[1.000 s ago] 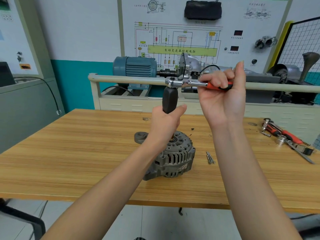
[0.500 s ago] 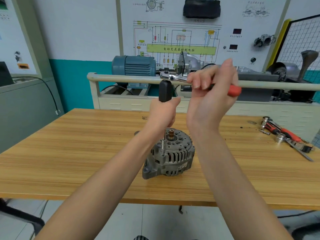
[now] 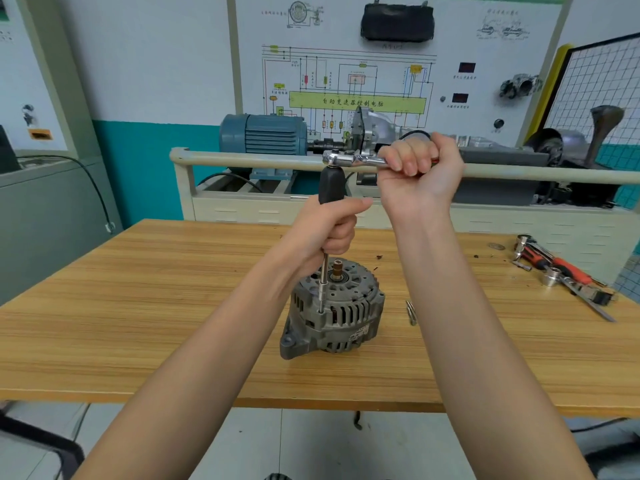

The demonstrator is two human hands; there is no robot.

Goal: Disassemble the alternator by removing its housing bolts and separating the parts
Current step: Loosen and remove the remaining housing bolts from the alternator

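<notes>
With the left hand gripping the driver and the right hand clenching the ratchet, a tilted swing could slip the socket off the alternator bolt below.

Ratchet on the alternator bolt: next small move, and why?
Probably swing the ratchet handle through another stroke with the right hand. The left hand grips the black driver handle upright, and its shaft tip sits seated in a bolt hole at the alternator housing's rim. Loose bolts already lie on the table.
</notes>
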